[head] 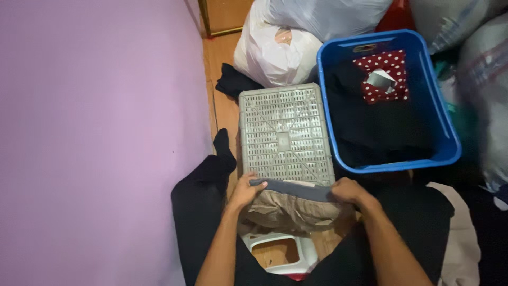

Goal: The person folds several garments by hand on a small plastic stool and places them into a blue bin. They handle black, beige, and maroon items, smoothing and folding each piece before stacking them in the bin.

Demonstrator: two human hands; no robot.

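Head view, looking down at a person seated on the wooden floor [225, 53]. Far left, a flat lilac surface [95, 137] fills nearly half the frame (bed or wall, I cannot tell which). Just right of it lies the person's leg in black, a black sock [222, 144] at its end pointing up the frame. A dark cloth [233, 82] lies on the floor beyond the foot.

Next comes the left hand [244, 191], fingers clenched on the left end of a grey band [288, 189] that runs across the top of a tan garment [288, 212]. The garment lies bunched in the lap, its band touching the near edge of an upturned grey slatted crate [286, 132]. Below the garment a white plastic stool [280, 254] shows between the forearms.

Behind the crate stands a white plastic bag [275, 53], stuffed full, with more pale bags above it.

The right hand [346, 190] grips the right end of the band, fingers curled over it, so both hands hold the garment at its two ends.

Right of the crate, just beside it, sits a blue basket [442, 132] holding dark clothes and a red cloth with white dots [389, 66]. Further right, blurred bundles [484, 95] are piled at the edge.
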